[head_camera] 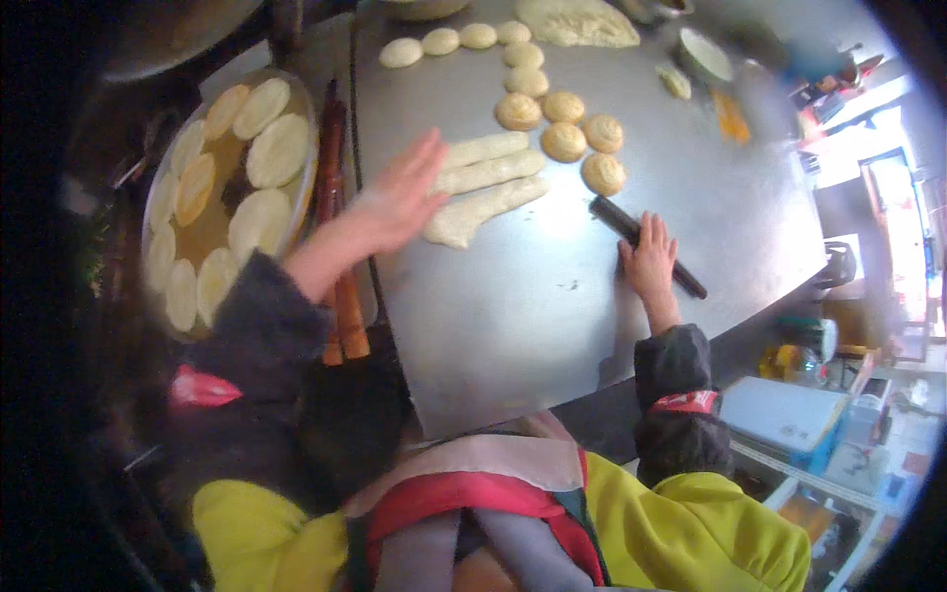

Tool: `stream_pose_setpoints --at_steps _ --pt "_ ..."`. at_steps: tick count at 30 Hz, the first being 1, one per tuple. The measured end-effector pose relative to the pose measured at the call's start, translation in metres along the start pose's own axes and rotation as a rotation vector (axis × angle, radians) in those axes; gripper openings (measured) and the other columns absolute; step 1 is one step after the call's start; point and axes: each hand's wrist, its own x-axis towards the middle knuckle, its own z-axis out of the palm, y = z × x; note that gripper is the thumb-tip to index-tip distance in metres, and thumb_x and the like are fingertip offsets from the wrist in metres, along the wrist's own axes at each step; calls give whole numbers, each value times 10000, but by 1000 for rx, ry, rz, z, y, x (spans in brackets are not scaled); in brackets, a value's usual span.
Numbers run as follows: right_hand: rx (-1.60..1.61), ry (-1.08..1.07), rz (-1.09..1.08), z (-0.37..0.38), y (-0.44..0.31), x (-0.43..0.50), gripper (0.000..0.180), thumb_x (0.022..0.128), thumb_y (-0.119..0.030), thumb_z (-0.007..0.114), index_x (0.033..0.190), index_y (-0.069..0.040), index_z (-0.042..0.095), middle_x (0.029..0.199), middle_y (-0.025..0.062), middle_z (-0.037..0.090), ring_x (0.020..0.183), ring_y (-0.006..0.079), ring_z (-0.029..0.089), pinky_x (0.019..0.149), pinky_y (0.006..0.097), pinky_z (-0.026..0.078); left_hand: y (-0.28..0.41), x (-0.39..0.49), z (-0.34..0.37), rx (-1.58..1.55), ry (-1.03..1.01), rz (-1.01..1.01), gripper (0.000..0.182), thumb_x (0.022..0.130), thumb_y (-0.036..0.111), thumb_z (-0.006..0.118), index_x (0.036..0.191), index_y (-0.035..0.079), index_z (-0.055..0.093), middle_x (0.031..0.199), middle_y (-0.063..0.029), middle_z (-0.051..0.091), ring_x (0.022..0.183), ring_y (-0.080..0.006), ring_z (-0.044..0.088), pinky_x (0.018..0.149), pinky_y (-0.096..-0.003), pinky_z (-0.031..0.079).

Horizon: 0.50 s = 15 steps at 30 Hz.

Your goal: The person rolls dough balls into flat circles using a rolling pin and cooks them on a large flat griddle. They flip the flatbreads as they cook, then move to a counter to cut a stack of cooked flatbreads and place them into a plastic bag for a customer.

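On the metal worktop (503, 318), long strips of pale dough (488, 174) lie side by side, the nearest one wider and flattened at its left end. My left hand (407, 192), slightly blurred, is flat with the thumb apart, at the left ends of the strips; whether it touches them is hard to tell. A dark rolling pin (688, 277) lies slantwise to the right. Across its middle is my right hand (651, 255), fingers laid over it. Several coiled dough rounds (564, 142) sit just beyond the pin.
At left, a large round pan (309, 177) holds several flatbreads (277, 152). Wooden sticks (344, 318) lie between pan and worktop. Smooth dough balls (442, 42) and a large dough mass (581, 22) occupy the far side. A bowl (705, 55) stands far right; a blue-sided box (784, 414) is below right.
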Motion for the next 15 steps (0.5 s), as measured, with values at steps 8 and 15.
stream_pose_setpoints --at_steps 8,15 --pt "168 250 -209 -5 128 -29 446 757 -27 593 1197 -34 522 1048 124 541 974 306 516 856 410 422 107 184 139 -89 -244 -58 742 951 417 393 1451 -6 43 1521 -203 22 1418 -310 37 1152 -387 88" --pt "130 315 -28 2 181 -69 424 808 -92 564 1229 -59 519 1075 106 546 997 301 517 869 409 398 133 219 182 38 -193 -131 747 939 461 389 1455 17 82 1524 -189 30 1415 -321 42 1144 -443 80"
